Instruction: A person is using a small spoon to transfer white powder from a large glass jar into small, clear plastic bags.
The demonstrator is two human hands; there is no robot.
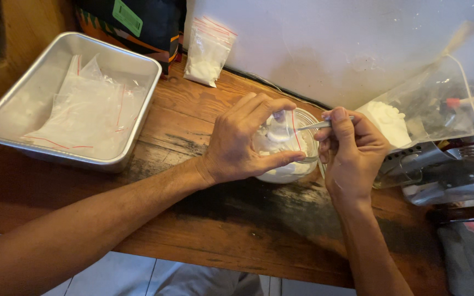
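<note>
Head view: a small clear bag [281, 134] is held open over a glass bowl [297, 164] by the left hand [242, 142], its fingers curled and pinching the bag's mouth. Just right of the bowl, the right hand [349, 145] is closed on the handle of a metal spoon [297, 129], whose tip is dipped into the bag's opening. White powder can be seen in the bag and in the bowl beneath it.

The step in hand is judged to be the spooning of powder into the small bag. For the next move, the bag's mouth would need to be kept wide and directly over the bowl, and the spoon tilted slowly, so that any spill is caught below.

Well left of the bowl, a metal tray [6, 118] holds flat, red-striped bags [83, 112]. Behind the bowl, a filled bag [207, 52] is leaned against a white board [330, 44]. To the right of the bowl, a large bag [412, 112] with more powder is propped open. All rests on a wooden table [237, 225].
</note>
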